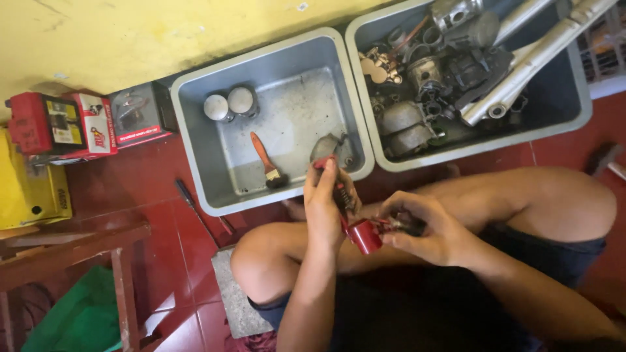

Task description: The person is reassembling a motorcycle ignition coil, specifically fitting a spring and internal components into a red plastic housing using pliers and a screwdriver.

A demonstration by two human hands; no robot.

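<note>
- The left hand (326, 205) is wrapped around a red-handled tool (336, 186), its tip down at a small red part (365, 234).
- The right hand (424, 228) pinches that red part, together with a dark metal piece I can't make out, just above the knees.
- The part looks rigid, light for its size and probably greasy; gripping its body, clear of the tool tip, seems safest.
- The left tub (195, 117) holds two round pistons (229, 104), an orange-handled brush (268, 163) and a grey casting (329, 146).
- The right tub (580, 111) is heaped with engine parts (430, 78) and two long silver tubes (535, 55).
- A screwdriver (192, 202) lies on the red floor (150, 189).
</note>
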